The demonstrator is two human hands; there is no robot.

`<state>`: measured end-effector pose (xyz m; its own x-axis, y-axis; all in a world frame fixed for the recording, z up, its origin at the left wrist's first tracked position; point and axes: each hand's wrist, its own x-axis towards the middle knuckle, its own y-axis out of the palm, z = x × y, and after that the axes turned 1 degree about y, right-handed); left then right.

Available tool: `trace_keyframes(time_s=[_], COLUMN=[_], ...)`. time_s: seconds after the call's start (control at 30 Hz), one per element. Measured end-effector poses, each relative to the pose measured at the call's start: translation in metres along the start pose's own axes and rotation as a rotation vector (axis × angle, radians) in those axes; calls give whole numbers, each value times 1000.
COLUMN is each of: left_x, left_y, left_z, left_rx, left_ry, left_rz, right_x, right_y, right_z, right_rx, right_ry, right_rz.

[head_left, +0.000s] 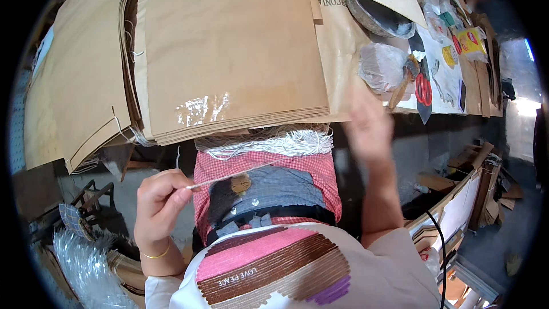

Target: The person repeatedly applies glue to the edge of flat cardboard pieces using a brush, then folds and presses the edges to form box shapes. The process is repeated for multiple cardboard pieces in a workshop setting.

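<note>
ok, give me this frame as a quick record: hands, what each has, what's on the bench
left hand: pinching one white string, pulled taut toward the lap
right hand: raised at the bench edge, motion-blurred, contents cannot be told
string bundle: white, lying under the front edge of the paper stack
paper stack: brown sheets, glossy patch near the front
bench right side: red-handled scissors, crumpled clear plastic bag

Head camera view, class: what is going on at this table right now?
A person sits at a table stacked with brown paper sheets. The left hand pinches one white string drawn from a bundle of strings under the stack's edge. The right hand is raised and blurred near the stack's edge. Red-handled scissors lie further right.
</note>
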<state>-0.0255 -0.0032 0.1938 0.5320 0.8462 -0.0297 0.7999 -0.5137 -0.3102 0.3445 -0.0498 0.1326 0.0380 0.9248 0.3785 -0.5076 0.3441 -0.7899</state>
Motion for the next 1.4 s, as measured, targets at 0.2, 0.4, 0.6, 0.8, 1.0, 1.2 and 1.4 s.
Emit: trace_keyframes(time_s=[0.2,0.4,0.6,0.8,1.0,1.2,1.4], left_x=[8,33,72,70,70,73,63], left_y=[-22,-49,-36,-27,-21,-17,-16], left_z=[-33,21,119,114,108,107,117], left_rx=[283,507,461,882,1067,1085,719], left_ry=[91,149,8,184,309,355,223], left_rz=[-157,-261,-291,-401,-352,-348,-366], right_x=[-29,25,43,36,37,36,29], right_y=[56,-9,62,63,57,41,66], right_z=[61,15,-36,-39,-34,-29,-20], right_rx=[941,657,366,224,295,1022,431], right_ry=[-45,397,578,385,465,858,564], right_rz=[670,309,328,159,216,334,134])
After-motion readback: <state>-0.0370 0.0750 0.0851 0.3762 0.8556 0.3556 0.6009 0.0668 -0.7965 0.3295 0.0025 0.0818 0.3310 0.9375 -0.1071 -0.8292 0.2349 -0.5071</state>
